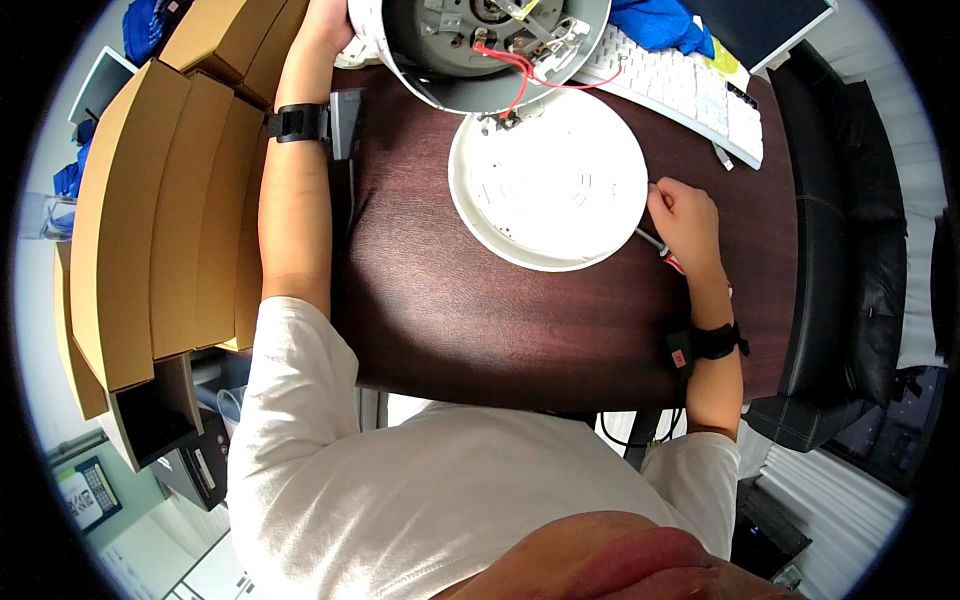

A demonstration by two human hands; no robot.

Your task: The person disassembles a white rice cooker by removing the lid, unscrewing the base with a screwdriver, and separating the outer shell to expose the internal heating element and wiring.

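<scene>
A grey-white round appliance housing [425, 85] lies tipped at the far edge of the view, its metal inside facing me. Red wires [520, 68] run out of it to the rim of a shallow white round cover [550, 190] on the desk. My left hand [328, 25] is closed at the housing's left side; the frame's edge cuts off part of its fingers. At the cover's right rim, my right hand [686, 222] is curled, thumb and fingers pinching the edge. A thin grey rod with a red-and-white end [672, 260] lies beside my right wrist.
A white keyboard [690, 95] and blue cloth [660, 25] sit at the back right. Brown cardboard boxes [130, 220] stand along the left. A black device [345, 125] lies by my left forearm on the dark desk [450, 330]. A black sofa [820, 240] is at right.
</scene>
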